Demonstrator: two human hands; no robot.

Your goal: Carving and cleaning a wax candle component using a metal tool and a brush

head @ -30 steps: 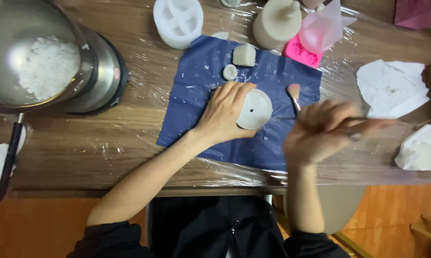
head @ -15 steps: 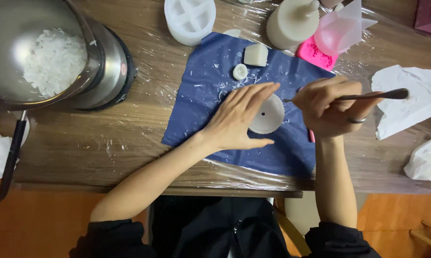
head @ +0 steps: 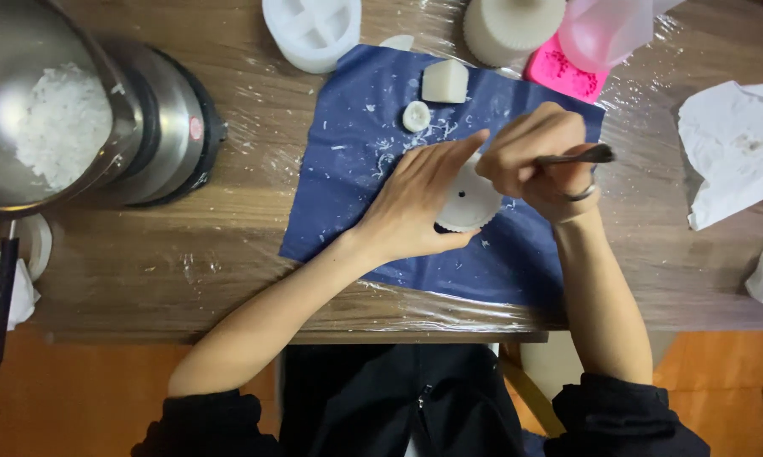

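On the table lie three white wax pieces: one round ridged disc (head: 469, 201), one small round piece (head: 415, 116) and one block (head: 445, 81). There are one blue cloth (head: 365, 182), one steel pot of white flakes (head: 47, 110), one pink mould (head: 565, 74), two white moulds (head: 312, 30) and two crumpled paper tissues (head: 732, 148).

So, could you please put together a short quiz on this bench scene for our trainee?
1. True or false: the left hand rests on the round white wax piece.
2. What does the right hand grip? A) scissors B) a thin dark-handled tool C) a cup
3. What colour is the sheet under the work?

Key: 1 true; 2 B; 3 dark blue.
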